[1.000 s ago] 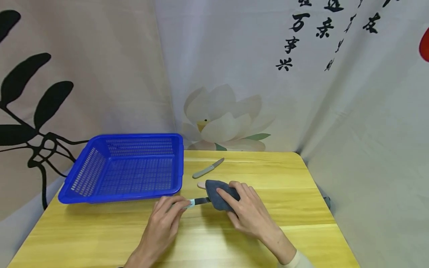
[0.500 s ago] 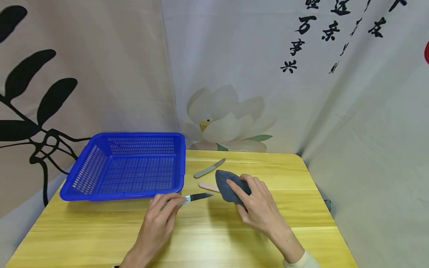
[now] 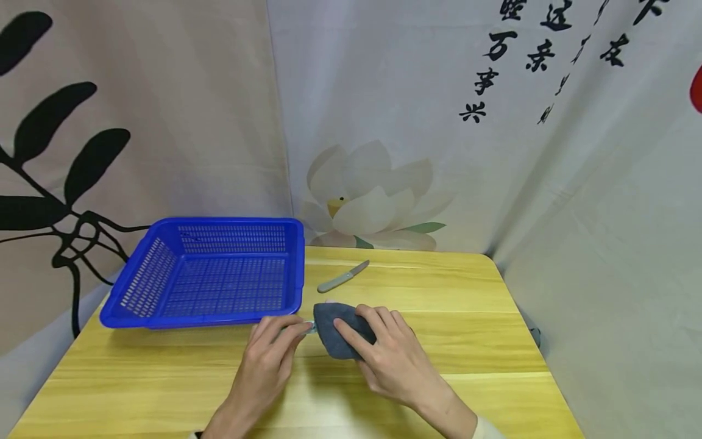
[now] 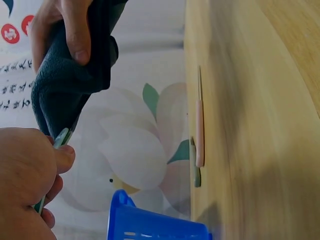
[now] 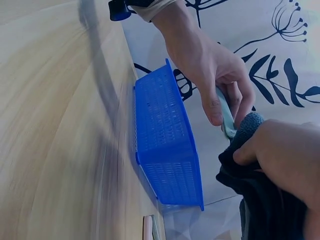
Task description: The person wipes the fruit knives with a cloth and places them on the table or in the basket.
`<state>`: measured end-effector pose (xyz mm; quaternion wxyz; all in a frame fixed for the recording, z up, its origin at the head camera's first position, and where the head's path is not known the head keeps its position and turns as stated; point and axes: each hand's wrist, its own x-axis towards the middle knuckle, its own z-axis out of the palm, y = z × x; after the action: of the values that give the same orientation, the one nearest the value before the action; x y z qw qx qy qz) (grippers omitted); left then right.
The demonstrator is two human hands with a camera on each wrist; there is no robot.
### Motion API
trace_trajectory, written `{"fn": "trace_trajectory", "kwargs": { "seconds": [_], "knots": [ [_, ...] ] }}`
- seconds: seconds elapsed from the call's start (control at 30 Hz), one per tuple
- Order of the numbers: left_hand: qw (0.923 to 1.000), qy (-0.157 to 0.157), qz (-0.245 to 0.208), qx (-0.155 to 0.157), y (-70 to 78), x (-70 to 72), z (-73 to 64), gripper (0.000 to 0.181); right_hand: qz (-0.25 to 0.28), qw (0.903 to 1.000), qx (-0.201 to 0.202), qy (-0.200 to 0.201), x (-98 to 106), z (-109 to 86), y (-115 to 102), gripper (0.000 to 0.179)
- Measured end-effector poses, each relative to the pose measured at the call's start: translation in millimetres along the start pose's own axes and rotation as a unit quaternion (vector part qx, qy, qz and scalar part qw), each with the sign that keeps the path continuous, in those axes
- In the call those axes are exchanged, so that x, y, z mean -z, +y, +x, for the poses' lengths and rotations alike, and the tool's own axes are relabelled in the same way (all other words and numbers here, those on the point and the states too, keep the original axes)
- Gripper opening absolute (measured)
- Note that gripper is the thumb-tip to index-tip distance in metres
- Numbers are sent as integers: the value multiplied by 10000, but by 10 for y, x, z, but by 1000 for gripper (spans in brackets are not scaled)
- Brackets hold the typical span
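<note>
– Over the tabletop (image 3: 466,317): where's the knife (image 5: 227,117)?
– Held clear of the surface. Left hand (image 3: 269,353) pinches its pale-green handle between thumb and fingers.
– Other side?
– Right hand (image 3: 392,356) grips the blue-grey cloth (image 3: 331,332), which covers the blade.
– Failure modes?
– Edge direction: can't tell, cloth hides it. If it faces the fingers, a hard squeeze could push it through the fabric.
– And the pinch?
– Looks narrow. A sideways tug from the cloth could twist the handle, and the edge rolls with it. Tip might also snag if the cloth comes off crooked.
– Anything nearby?
– Grey-handled knife (image 3: 336,281) lies beyond the hands. Pink-handled utensil (image 4: 200,132), probably a knife too, lies closer, mostly hidden by cloth in the head view. A low sweep could knock it.
</note>
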<state>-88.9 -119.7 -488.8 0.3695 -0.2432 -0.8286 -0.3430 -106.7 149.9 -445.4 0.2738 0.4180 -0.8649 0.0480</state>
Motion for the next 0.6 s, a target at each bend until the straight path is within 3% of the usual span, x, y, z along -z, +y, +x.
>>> {"fn": "trace_trajectory", "kwargs": {
  "seconds": [0.6],
  "knots": [
    [9997,233,-63,-60,20,28,29,35,-391,9991,-147,6,3,46,-2,70]
  ]
}}
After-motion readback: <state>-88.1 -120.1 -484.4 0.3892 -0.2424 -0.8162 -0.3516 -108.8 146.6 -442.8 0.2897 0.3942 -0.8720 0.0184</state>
